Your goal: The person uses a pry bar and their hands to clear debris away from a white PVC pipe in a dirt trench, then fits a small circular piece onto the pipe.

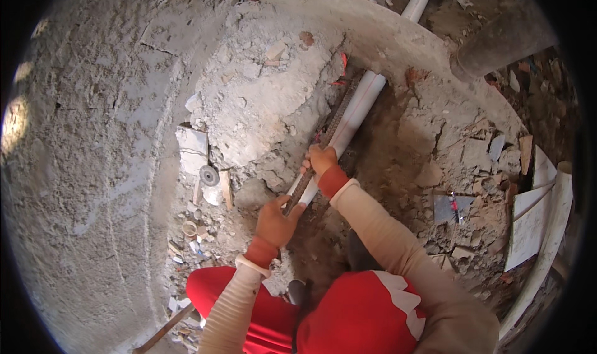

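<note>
The rusty bar [336, 119] is gripped by the left hand [275, 223] and right hand [323, 161], beside and partly over the white pipe [359, 114]. It is best held firmly, so the pipe isn't scratched.

– What's on the left?
– A rough grey wall [87, 142]; near it, a white block [193, 149]; a round grey disc [209, 175] sits just below, beside a strip of wood [226, 190].
– And the right?
– Rubble [482, 236]; a dark slab [443, 212] with a small red thing [454, 206]; farther out, a white board [528, 226] beside a long pale pole [558, 223].
</note>
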Available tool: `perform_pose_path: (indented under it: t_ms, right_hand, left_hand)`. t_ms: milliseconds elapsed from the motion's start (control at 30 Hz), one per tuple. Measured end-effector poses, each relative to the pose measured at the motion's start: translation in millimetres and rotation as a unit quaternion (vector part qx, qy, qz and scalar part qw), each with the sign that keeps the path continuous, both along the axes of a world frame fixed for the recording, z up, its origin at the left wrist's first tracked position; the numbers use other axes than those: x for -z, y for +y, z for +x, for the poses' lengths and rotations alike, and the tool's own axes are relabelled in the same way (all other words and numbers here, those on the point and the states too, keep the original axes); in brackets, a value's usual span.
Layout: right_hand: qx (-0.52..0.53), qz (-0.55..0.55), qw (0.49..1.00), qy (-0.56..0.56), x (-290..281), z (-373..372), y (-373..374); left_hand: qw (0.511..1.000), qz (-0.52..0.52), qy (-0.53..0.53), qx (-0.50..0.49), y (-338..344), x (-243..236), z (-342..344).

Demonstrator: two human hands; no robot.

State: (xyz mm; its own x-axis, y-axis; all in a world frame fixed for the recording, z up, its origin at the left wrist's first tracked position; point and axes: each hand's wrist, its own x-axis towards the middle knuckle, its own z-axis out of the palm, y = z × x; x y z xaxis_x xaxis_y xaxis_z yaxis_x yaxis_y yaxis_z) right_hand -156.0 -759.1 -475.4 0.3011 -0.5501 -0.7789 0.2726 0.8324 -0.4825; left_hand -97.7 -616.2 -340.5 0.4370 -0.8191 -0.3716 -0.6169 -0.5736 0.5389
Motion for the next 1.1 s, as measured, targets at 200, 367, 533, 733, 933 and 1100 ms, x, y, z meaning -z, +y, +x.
perform_pose_path:
  t_ms: [200,367,533,733,933,1100]
  right_hand:
    - [0.014,-0.015,1.000,-0.006,11,11,23]
    - [-0.045,-0.012,0.999,0.013,-18,-29,78]
    - [-0.180,0.061,0.977,-0.100,-60,-44,149]
    - [-0.209,0.065,0.970,-0.104,-84,-41,159]
    - [-0.146,0.071,0.980,-0.118,-37,-3,102]
    - [-0.156,0.066,0.984,-0.057,-39,15,102]
  left_hand:
    - [0.996,-0.014,0.076,-0.033,28,14,10]
    - [0.995,-0.051,0.073,-0.042,79,-19,-41]
    - [0.984,0.038,0.160,-0.066,172,-70,-34]
    - [0.835,0.208,0.376,-0.343,133,-125,-12]
    - [0.874,0.203,0.353,-0.264,77,-85,36]
    - [0.883,0.169,0.367,-0.237,103,-50,54]
